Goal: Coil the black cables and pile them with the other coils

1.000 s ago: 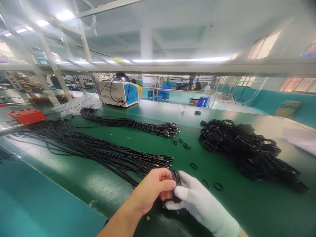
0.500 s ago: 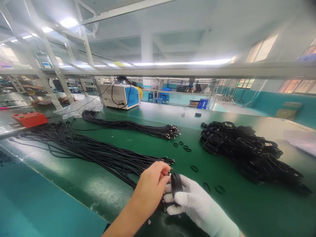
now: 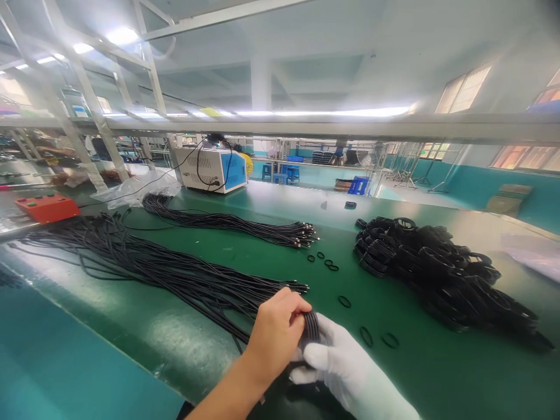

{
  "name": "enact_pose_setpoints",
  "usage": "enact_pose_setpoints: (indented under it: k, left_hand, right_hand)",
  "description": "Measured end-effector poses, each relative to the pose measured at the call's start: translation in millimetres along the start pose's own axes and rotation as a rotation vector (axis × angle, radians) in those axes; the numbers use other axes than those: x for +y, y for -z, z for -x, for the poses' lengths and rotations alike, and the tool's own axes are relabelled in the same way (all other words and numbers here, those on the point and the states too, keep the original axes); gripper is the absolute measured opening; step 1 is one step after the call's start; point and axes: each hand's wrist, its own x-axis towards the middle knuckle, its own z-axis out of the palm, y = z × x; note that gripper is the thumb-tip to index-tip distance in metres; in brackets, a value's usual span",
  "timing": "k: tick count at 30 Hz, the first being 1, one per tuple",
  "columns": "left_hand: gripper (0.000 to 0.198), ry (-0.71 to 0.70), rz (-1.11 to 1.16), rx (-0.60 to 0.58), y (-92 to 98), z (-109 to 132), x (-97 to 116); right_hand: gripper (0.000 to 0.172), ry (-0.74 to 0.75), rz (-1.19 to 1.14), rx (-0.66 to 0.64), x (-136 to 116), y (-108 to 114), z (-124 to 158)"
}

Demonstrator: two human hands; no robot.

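Note:
My gloved right hand [image 3: 335, 356] is wrapped round a small coil of black cable [image 3: 311, 326], its loops lying side by side. The bare fingers of my left hand [image 3: 280, 324] are closed against the coil's left side, touching it; the fingertips are partly hidden behind the loops. Beyond my left hand, a long bundle of loose black cables [image 3: 175, 271] stretches to the left, its metal-tipped ends close to my knuckles. Several thin black rings [image 3: 344, 301] lie on the green table to the right of my hands.
To the right is a large heap of coiled black cables [image 3: 429, 262]. A second cable bundle [image 3: 227, 224] lies farther back. Behind it stand a white-and-blue machine [image 3: 212, 169] and a clear plastic bag [image 3: 140, 189]. An orange control box [image 3: 47, 208] sits at left.
My left hand has moved slightly right, and its fingers now lie over the coil's left edge instead of just beside it. My right hand still holds the coil.

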Motion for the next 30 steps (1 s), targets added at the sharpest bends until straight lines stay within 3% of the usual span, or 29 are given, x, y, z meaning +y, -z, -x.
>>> enact_pose_setpoints:
  k: [3, 6, 9, 11, 13, 16, 19, 24, 27, 30]
  left_hand:
    - [0.027, 0.11, 0.121, -0.204, 17.4, -11, 3]
    - [0.036, 0.208, 0.412, -0.402, 33.7, -17, -3]
    - [0.041, 0.201, 0.668, -0.571, 37.3, -18, -15]
    - [0.04, 0.18, 0.755, -0.614, 34.3, -17, -20]
    - [0.035, 0.195, 0.741, -0.574, 31.0, -16, -20]
    - [0.03, 0.255, 0.521, -0.466, 29.2, -17, -14]
    - [0.028, 0.237, 0.35, -0.36, 29.4, -22, -8]
    - [0.027, 0.226, 0.303, -0.06, 27.1, -28, -27]
    - [0.027, 0.238, 0.195, 0.01, 23.9, -28, -44]
    - [0.027, 0.235, 0.115, -0.011, 20.9, -28, -56]
  right_hand:
    - [0.033, -0.019, -0.14, -0.071, -3, 1, 0]
    - [0.037, -0.05, -0.274, -0.16, -5, 3, 2]
    - [0.043, -0.116, -0.317, -0.228, -5, 3, 5]
    - [0.048, -0.176, -0.304, -0.247, -5, 3, 5]
    - [0.051, -0.179, -0.234, -0.187, -6, 2, 4]
    - [0.044, -0.064, 0.038, 0.046, -9, 1, 0]
    - [0.053, -0.023, 0.291, 0.242, -8, 2, -4]
    - [0.046, 0.001, 0.48, 0.4, -13, 9, -2]
    - [0.045, 0.061, 0.828, 0.527, -39, 25, -1]
    - [0.052, 0.093, 1.357, 0.841, -89, 57, -7]
